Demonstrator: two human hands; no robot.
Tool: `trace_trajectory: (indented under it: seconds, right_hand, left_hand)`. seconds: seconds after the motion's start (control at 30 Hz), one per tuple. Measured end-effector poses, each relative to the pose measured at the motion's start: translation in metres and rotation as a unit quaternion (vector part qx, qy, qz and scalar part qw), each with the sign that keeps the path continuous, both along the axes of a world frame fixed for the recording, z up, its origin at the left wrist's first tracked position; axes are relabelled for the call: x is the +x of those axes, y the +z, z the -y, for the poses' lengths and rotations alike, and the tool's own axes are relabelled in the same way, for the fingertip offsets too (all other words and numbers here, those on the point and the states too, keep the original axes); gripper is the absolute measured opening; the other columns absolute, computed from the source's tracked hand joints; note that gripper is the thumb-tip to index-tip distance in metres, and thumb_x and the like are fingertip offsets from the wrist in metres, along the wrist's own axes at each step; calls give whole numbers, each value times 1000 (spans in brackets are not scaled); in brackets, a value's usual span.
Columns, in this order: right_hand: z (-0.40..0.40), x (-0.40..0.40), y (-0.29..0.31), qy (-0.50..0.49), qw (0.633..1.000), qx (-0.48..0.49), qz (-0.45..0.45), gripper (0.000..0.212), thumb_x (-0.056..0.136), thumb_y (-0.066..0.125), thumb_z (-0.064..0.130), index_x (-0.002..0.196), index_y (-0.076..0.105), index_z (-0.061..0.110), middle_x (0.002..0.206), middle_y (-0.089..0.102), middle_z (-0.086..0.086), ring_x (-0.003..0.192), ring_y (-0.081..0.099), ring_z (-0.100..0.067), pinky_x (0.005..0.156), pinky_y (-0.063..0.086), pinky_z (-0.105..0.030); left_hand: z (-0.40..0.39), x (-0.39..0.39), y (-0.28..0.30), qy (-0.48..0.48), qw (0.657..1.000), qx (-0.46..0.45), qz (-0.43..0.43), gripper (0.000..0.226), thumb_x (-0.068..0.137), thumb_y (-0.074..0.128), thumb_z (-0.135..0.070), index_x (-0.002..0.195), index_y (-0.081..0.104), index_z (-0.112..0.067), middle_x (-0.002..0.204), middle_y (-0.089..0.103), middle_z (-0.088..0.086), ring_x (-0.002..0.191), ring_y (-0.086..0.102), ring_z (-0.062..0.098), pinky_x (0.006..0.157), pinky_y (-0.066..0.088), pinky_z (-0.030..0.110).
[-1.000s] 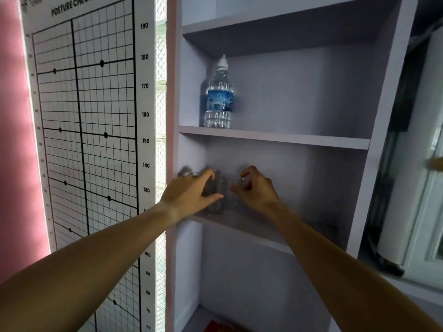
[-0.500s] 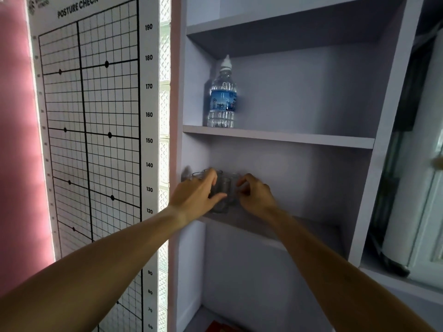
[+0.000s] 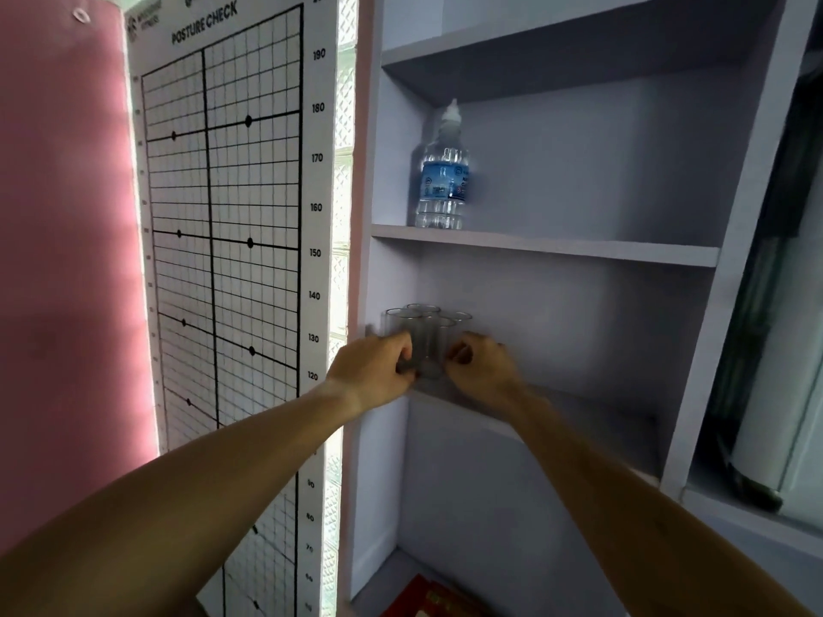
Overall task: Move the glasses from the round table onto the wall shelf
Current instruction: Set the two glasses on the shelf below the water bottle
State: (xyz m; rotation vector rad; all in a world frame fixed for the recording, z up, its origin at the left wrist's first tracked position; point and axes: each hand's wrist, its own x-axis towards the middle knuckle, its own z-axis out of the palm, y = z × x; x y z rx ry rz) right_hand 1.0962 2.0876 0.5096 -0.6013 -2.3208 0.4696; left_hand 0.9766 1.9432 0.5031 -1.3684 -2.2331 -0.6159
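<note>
Glasses (image 3: 425, 336), about five clustered on wall shelf (image 3: 579, 414), left hand (image 3: 372, 371) and right hand (image 3: 483, 371) gripping them

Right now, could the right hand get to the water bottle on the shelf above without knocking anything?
Probably yes. The right hand is at the glasses on the lower shelf board, and the water bottle stands alone one board up at the left, with open space in front. The hand would need to draw back round that board's edge first.

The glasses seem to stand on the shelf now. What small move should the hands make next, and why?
Probably loosen both grips and draw the hands back. The left hand and right hand hold the cluster of clear glasses, which appears to rest at the left end of the middle shelf board.
</note>
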Motion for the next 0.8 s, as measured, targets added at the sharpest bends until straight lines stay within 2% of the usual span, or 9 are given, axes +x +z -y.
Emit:
trace_trajectory:
  seconds: [0.07, 0.1, 0.17, 0.3, 0.37, 0.47, 0.57, 0.7, 0.8]
  right_hand:
    - [7, 1, -3, -3, 1000, 8, -29, 38, 84, 71, 27, 55, 47, 18, 52, 52, 5, 55, 50, -9, 49, 32, -14]
    - [12, -1, -5, 7, 999, 6, -45, 50, 84, 71, 31, 49, 40, 16, 43, 42, 4, 45, 40, -3, 44, 32, -15]
    - [25, -5, -11, 50, 998, 0, -45, 58, 85, 73, 34, 45, 35, 15, 37, 36, 4, 38, 35, -5, 42, 29, -16]
    - [59, -28, -26, 148, 989, -10, -6, 52, 86, 74, 35, 48, 43, 21, 47, 44, 8, 49, 43, -9, 54, 40, -25]
    - [81, -45, -36, 176, 984, -9, 13, 46, 85, 75, 36, 49, 49, 22, 50, 50, 9, 51, 48, -8, 57, 40, -24]
    - [117, -66, -49, 226, 973, -19, 53, 35, 85, 76, 35, 57, 61, 21, 54, 58, 6, 53, 53, -7, 57, 41, -22]
    - [160, -86, -59, 271, 956, -6, 108, 25, 85, 75, 36, 68, 66, 20, 60, 61, 8, 58, 57, -5, 59, 42, -21]
    - [236, -115, -65, 323, 936, 5, 141, 19, 83, 76, 35, 70, 64, 28, 64, 64, 12, 65, 63, -5, 64, 46, -22]
    - [300, -127, -66, 360, 919, 20, 162, 13, 83, 74, 35, 75, 67, 29, 76, 72, 4, 76, 68, -12, 73, 56, -30]
  left_hand:
    - [18, -5, -5, 19, 999, -31, 6, 21, 88, 63, -45, 96, 59, -26, 91, 67, 0, 84, 64, 25, 69, 41, 29]
    - [30, -9, -8, 30, 998, -46, 11, 21, 87, 62, -46, 96, 60, -27, 93, 68, 0, 85, 65, 24, 71, 45, 30]
    - [55, -19, -17, 59, 994, -85, 33, 21, 88, 62, -49, 96, 62, -29, 94, 69, -2, 87, 65, 21, 76, 51, 32]
    - [116, -43, -38, 130, 977, -142, 89, 23, 87, 62, -52, 92, 61, -30, 96, 66, -6, 87, 61, 15, 76, 50, 32]
    - [153, -53, -50, 171, 968, -153, 106, 21, 86, 63, -52, 86, 58, -31, 94, 65, -7, 88, 59, 15, 70, 44, 31]
    - [211, -62, -63, 240, 946, -173, 133, 21, 84, 65, -51, 83, 57, -31, 99, 67, -3, 92, 61, 21, 71, 41, 31]
    - [274, -60, -68, 293, 926, -175, 164, 19, 87, 65, -43, 88, 59, -25, 98, 64, 1, 90, 57, 24, 74, 41, 30]
    - [369, -51, -71, 368, 897, -158, 187, 19, 89, 64, -37, 91, 60, -18, 96, 64, 6, 81, 52, 23, 71, 39, 28]
    - [441, -40, -76, 421, 874, -146, 196, 29, 87, 65, -41, 101, 65, -15, 106, 68, 9, 92, 60, 29, 78, 47, 32]
